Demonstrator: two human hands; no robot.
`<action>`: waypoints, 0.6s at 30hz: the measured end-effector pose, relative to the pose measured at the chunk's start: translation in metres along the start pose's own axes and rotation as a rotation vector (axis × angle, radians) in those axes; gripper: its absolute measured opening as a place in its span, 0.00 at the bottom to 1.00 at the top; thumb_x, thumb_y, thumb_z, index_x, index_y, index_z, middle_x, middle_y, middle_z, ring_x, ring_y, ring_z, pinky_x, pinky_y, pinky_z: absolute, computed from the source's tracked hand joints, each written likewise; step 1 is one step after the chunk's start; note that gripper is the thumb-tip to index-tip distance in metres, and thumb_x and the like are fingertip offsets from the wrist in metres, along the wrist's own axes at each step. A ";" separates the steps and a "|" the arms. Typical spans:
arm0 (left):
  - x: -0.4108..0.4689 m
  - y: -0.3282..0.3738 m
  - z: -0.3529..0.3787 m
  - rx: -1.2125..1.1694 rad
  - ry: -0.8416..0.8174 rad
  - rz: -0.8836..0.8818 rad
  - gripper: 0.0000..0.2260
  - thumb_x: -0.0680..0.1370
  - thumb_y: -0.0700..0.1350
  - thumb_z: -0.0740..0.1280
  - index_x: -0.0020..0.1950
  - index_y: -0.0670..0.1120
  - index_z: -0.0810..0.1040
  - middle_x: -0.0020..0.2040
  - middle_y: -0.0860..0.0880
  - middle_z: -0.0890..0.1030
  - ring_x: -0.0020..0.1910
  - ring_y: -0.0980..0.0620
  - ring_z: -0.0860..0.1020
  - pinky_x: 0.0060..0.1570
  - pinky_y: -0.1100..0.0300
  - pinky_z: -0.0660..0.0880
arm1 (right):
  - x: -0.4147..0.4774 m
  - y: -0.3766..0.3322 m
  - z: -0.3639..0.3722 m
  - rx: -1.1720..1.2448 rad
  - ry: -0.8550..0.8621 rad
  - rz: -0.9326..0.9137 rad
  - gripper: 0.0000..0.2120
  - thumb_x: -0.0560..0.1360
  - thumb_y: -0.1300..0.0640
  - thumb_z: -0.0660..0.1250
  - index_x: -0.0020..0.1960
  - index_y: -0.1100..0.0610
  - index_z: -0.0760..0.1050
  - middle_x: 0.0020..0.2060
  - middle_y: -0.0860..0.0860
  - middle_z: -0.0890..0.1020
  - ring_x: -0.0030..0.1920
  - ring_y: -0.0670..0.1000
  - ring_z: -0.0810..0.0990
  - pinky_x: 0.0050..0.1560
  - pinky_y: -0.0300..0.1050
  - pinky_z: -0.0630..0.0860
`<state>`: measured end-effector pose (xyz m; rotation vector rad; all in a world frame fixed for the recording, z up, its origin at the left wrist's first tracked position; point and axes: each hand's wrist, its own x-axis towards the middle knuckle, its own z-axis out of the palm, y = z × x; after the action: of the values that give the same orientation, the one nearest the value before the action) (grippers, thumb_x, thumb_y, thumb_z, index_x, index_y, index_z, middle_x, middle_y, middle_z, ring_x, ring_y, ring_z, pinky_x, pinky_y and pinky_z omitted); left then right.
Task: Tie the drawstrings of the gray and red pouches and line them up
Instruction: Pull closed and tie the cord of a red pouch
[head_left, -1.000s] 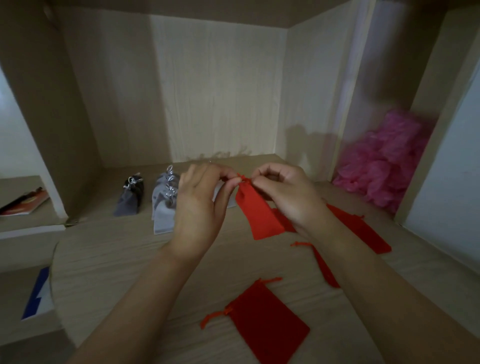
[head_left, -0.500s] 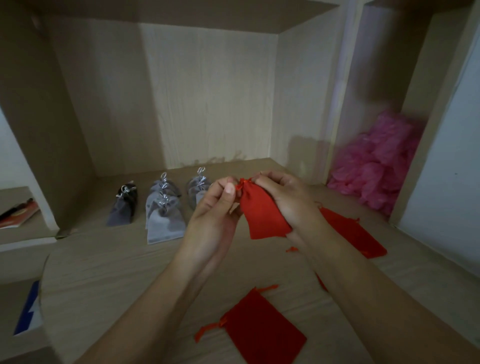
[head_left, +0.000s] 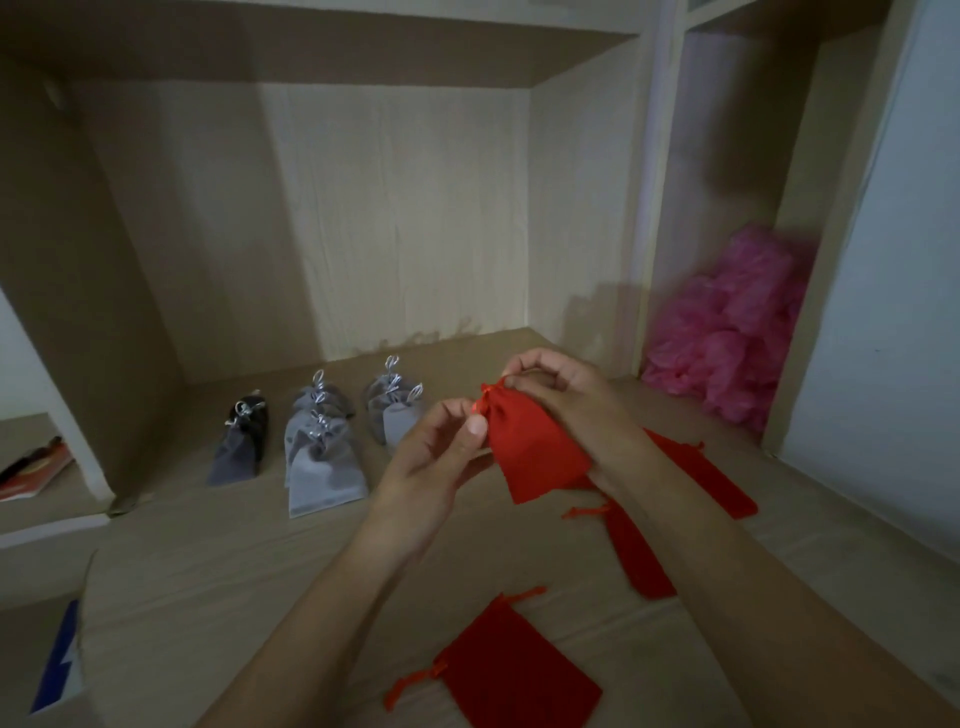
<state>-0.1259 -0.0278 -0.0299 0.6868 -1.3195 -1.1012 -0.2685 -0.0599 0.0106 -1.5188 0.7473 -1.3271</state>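
Above the wooden table, my left hand and right hand are pinching the thin red drawstring at the neck of the small red fabric pouch, likely soft and light

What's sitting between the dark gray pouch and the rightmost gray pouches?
Head view: a middle cluster of tied gray pouches, between the dark gray pouch and the rightmost gray pouches.
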 end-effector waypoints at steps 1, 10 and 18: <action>0.000 -0.002 0.001 -0.013 0.013 -0.027 0.12 0.72 0.42 0.64 0.52 0.38 0.72 0.46 0.43 0.78 0.47 0.51 0.77 0.51 0.59 0.77 | 0.002 0.000 -0.003 -0.004 -0.022 0.000 0.09 0.74 0.66 0.66 0.39 0.55 0.76 0.30 0.47 0.80 0.32 0.43 0.75 0.34 0.33 0.71; 0.037 0.007 -0.026 0.401 0.247 -0.155 0.09 0.72 0.32 0.70 0.40 0.44 0.75 0.34 0.50 0.79 0.30 0.64 0.77 0.34 0.68 0.74 | 0.029 0.019 -0.057 -0.621 -0.036 -0.055 0.03 0.76 0.63 0.66 0.47 0.61 0.79 0.41 0.53 0.81 0.41 0.44 0.78 0.41 0.30 0.70; 0.143 -0.005 -0.057 0.828 0.312 -0.284 0.11 0.72 0.33 0.70 0.36 0.47 0.74 0.33 0.46 0.77 0.18 0.63 0.72 0.22 0.69 0.71 | 0.029 0.074 -0.094 -1.028 -0.132 0.097 0.20 0.68 0.45 0.74 0.55 0.53 0.79 0.54 0.48 0.80 0.56 0.47 0.77 0.62 0.48 0.68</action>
<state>-0.0864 -0.1699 0.0131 1.6259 -1.4107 -0.5849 -0.3422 -0.1373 -0.0504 -2.2748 1.5227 -0.7456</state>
